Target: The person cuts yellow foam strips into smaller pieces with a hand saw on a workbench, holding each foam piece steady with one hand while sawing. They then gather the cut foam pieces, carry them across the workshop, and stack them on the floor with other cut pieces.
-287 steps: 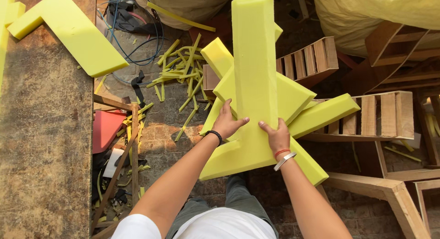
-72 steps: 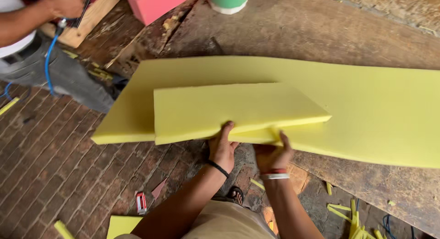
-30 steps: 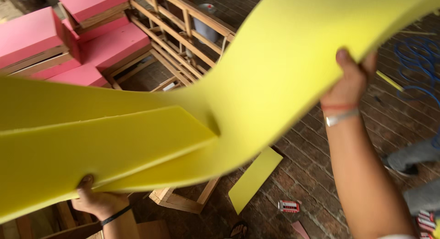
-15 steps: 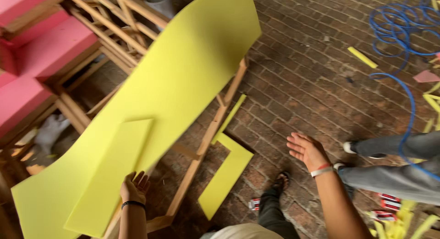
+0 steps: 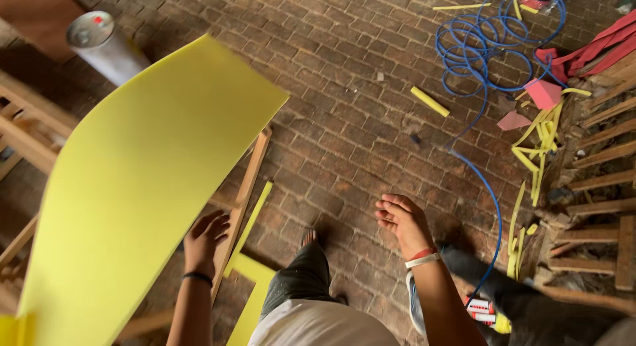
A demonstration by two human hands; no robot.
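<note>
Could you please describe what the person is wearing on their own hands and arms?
Both arms are bare, without gloves or visible sleeves. The left hand has a thin black band at the wrist; the right hand has a red band and a white one beside it.

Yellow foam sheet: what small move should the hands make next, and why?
Probably bring the right hand across to the yellow foam sheet. It hangs open and empty over the brick floor, while only the left hand touches the sheet's lower edge, and the sheet curves unsupported across the wooden frame.
</note>
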